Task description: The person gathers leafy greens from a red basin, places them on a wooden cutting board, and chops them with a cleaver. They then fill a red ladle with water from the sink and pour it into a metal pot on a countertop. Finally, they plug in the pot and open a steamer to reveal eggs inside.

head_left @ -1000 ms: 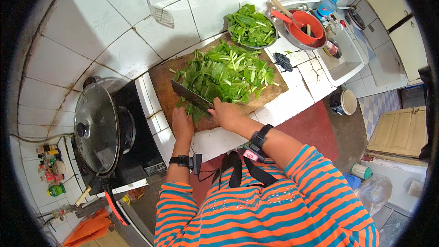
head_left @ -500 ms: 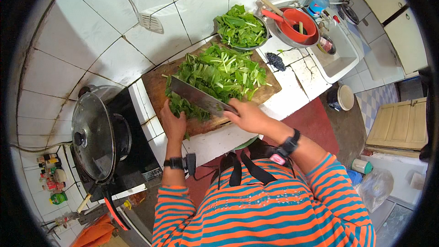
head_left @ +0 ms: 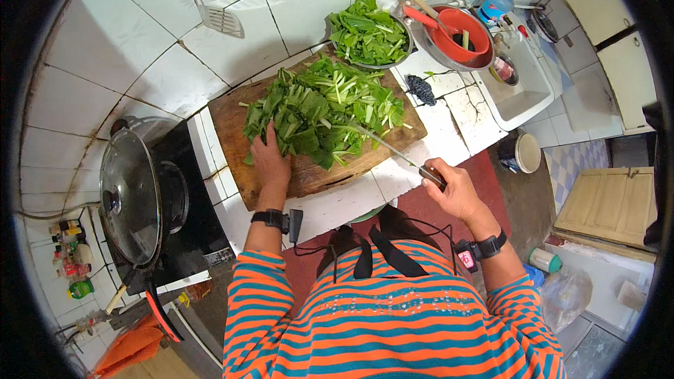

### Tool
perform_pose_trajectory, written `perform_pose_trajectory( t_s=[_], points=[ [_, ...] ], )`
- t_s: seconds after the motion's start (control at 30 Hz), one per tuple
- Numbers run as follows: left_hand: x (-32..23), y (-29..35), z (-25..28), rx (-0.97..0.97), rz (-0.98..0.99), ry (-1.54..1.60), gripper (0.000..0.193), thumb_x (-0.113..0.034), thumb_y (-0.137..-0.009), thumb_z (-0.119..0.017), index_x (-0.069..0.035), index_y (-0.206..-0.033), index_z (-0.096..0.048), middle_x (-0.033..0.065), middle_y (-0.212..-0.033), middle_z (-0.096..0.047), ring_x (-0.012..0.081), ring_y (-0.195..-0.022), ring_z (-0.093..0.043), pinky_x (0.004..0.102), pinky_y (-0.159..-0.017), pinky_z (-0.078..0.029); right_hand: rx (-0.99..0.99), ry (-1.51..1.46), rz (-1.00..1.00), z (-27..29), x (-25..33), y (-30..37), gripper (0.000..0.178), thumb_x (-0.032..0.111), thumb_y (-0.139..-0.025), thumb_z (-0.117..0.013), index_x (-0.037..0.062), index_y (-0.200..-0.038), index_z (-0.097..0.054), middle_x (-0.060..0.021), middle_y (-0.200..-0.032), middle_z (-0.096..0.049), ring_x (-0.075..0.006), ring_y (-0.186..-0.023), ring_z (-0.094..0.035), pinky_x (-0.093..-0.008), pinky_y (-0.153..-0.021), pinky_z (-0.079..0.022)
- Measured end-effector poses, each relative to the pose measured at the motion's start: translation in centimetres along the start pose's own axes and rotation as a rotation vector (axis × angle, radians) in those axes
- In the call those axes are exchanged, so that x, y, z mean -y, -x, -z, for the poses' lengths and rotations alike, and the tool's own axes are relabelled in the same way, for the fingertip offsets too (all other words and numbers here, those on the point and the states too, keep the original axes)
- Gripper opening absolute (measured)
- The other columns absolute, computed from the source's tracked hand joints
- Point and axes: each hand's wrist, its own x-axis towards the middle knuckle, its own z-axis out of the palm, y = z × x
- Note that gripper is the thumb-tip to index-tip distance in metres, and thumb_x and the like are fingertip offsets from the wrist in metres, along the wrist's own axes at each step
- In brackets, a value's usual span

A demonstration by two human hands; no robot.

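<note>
A heap of chopped leafy greens (head_left: 323, 102) covers much of the wooden cutting board (head_left: 246, 186). At the near left side of the heap, my left hand (head_left: 270, 161) rests against the leaves with its fingers stretched out; some fingertips are hidden among them. My right hand (head_left: 453, 193) is closed round the dark handle of a cleaver (head_left: 393, 151), off the board's near right side. Its blade appears narrow, nearly edge-on, and its far end meets the right part of the greens. Behind the board stands a metal bowl (head_left: 411, 48) piled with more greens.
On the left, a lidded wok (head_left: 130, 196) sits on the black stove. A red plastic strainer (head_left: 474, 28) rests in a metal basin beside the white sink (head_left: 523, 109). Dark berry-like clumps (head_left: 421, 89) lie right of the board. A slotted spatula (head_left: 221, 20) hangs on the tiled wall.
The cleaver has swung from lying across the greens on the left to the right side, its blade turned edge-on. My right hand moved right and nearer; my left hand moved up against the heap.
</note>
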Motion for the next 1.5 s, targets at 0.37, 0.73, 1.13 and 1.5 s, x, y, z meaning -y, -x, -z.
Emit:
perform_pose_trajectory(
  t_s=[0.37, 0.73, 1.13, 1.5],
  points=[
    [0.7, -0.1, 5.8, 0.179, -0.048, 0.12, 0.091, -0.001, -0.077, -0.077, -0.02, -0.154, -0.031, 0.0225, -0.15, -0.038, 0.0441, -0.134, -0.043, 0.0468, -0.105, -0.044, 0.563, 0.227, 0.323, -0.5, -2.2, -9.3, 0.029, 0.035, -0.091, -0.063, 0.0093, -0.104, -0.063, -0.0202, -0.083, -0.068, -0.0415, -0.079, -0.065, -0.0525, -0.069, -0.05],
    [1.5, 6.3, 4.2, -0.038, 0.184, 0.214, 0.029, -0.005, -0.09, -0.061, -0.004, -0.119, -0.064, 0.0187, -0.109, -0.065, 0.0385, -0.099, -0.064, 0.0407, -0.085, -0.052, 0.521, 0.195, 0.35, -4.5, -3.2, -17.1, 0.037, 0.042, -0.097, -0.054, 0.0066, -0.108, -0.059, -0.0215, -0.088, -0.068, -0.044, -0.085, -0.065, -0.0538, -0.074, -0.05],
    [5.2, 6.9, -2.1, -0.05, 0.166, 0.032, 0.019, -0.004, -0.075, -0.063, -0.001, -0.093, -0.069, 0.0191, -0.089, -0.067, 0.0413, -0.09, -0.061, 0.0459, -0.084, -0.05, 0.443, -0.01, 0.348, 0.7, -5.7, -9.3, 0.034, 0.04, -0.096, -0.058, 0.0085, -0.109, -0.059, -0.0187, -0.081, -0.066, -0.042, -0.077, -0.064, -0.0528, -0.068, -0.048],
    [4.2, -4.1, 0.7, -0.042, 0.119, 0.111, 0.054, -0.003, -0.084, -0.059, -0.006, -0.137, -0.052, 0.0258, -0.108, -0.067, 0.0422, -0.097, -0.064, 0.0474, -0.084, -0.051, 0.077, -0.201, 0.106, 5.6, -9.0, -3.8, 0.029, 0.017, -0.086, -0.068, 0.0066, -0.112, -0.061, -0.016, -0.083, -0.069, -0.0325, -0.071, -0.07, -0.038, -0.063, -0.055]
  ],
)
